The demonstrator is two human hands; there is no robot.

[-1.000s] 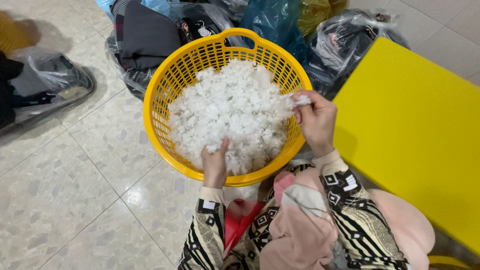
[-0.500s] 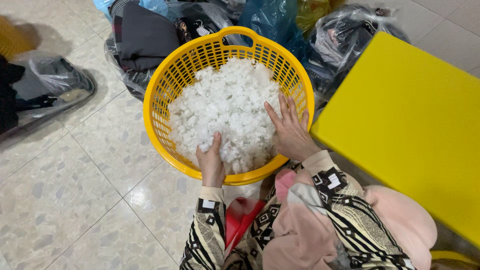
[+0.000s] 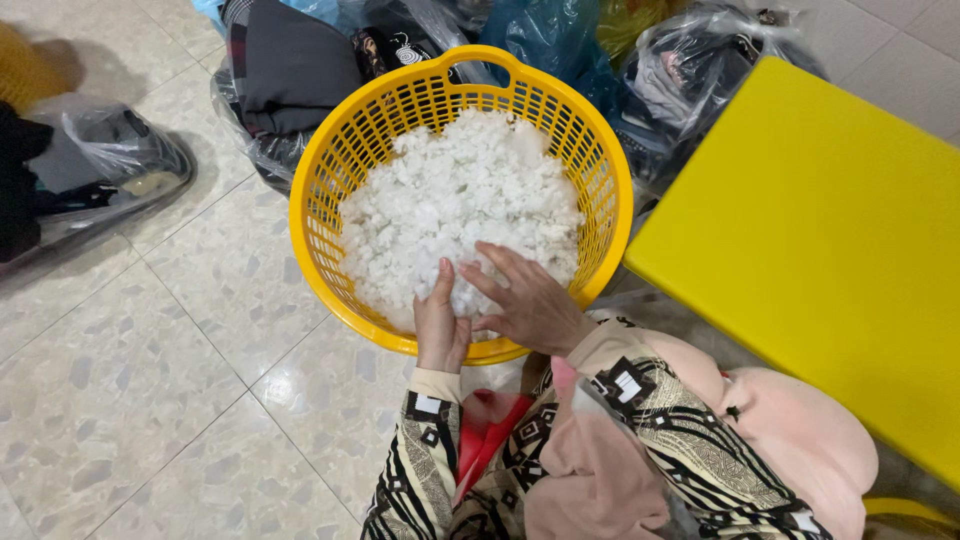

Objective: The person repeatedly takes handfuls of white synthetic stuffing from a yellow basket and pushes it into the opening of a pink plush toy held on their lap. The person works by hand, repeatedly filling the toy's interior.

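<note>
A person's left hand (image 3: 441, 325) and right hand (image 3: 525, 300) are pressing into white fluffy stuffing (image 3: 460, 200) filling a round yellow basket (image 3: 330, 170) that is sitting on the speckled tile floor (image 3: 150, 400). The left fingers are lying together; the right fingers are spreading apart across the fluff near the basket's near rim. A yellow tabletop (image 3: 820, 230) is standing just beside the basket, with plastic bags of clothes (image 3: 290, 70) crowding its far rim.

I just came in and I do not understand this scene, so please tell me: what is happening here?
A person reaches both hands into a yellow basket full of white fluffy stuffing. The left hand and the right hand rest close together on the stuffing at the near edge. The basket stands on a tiled floor, with plastic bags of clothes behind it and a yellow table beside it.
</note>
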